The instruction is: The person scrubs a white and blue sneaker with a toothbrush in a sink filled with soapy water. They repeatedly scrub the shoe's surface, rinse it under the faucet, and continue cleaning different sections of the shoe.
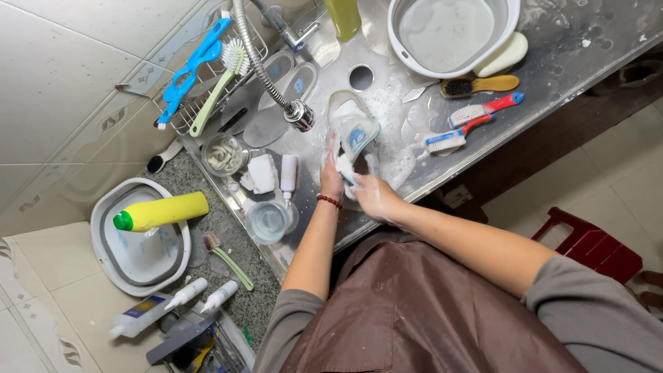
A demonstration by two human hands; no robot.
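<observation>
- Your left hand (331, 176) is clamped on the heel end of the shoe (353, 132), pinning it sole-side against the wet steel sink (552, 62).
- Your right hand (371, 195) is closed around a small brush (345, 170); bristles look pressed to the shoe's near edge. The exact grip is hidden by suds.
- Hands are nearly touching, both soapy. The shoe lies just below the tap head (300, 115), toe pointing at the drain (360, 77).
- To do it well, I'd say: keep the left grip low on the heel so the shoe can't skate on the foam, use short strokes away from your fingers, and rotate the shoe rather than your wrist.
- Slip is the main risk: foam lies all around the shoe.
- The tap head hangs close over the toe, so it limits how far you can lift or tilt that end.
- Right of the shoe: two red-handled brushes (469, 121), a wooden brush (480, 85), a soap bar (504, 54) and a grey basin (452, 31) with cloudy water. All apart from your hands.
- Left of the shoe: insoles (276, 90) under the hose, a sponge (261, 173), a small white bottle (288, 173) and a cup (269, 221) just beside your left forearm; an elbow could knock it.
- Further left: wire rack (207, 83) with brushes, and a yellow bottle (162, 211) lying across a white tub (138, 238). Out of the way.
</observation>
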